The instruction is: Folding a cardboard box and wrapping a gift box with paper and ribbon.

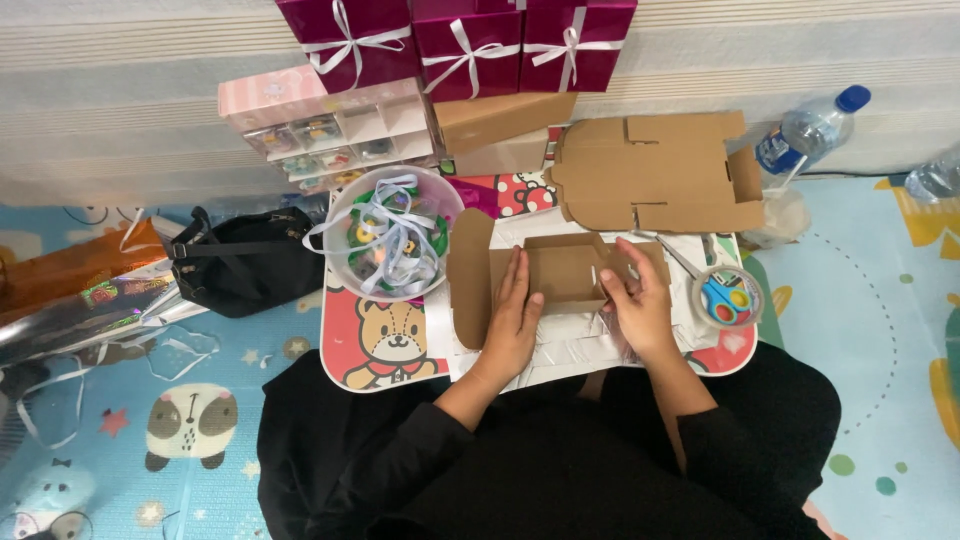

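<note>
A small cartoon-printed lap table [395, 345] carries a half-folded brown cardboard box [560, 272] at its middle. Behind the box lies a flat die-cut cardboard blank [655, 170]; to its left stands a clear bowl of ribbons [388, 235], to its right a tape roll [728, 298] ringing scissors. The left hand [512, 318] lies flat, fingers extended, against the box's left wall. The right hand [640, 300] pinches its right flap. The box floor is partly hidden.

Three magenta gift boxes [470, 45] are standing along the tray's far edge, two water bottles [812, 128] are lying past its right corner, and two brown cardboard boxes [560, 270] are resting on it.
</note>
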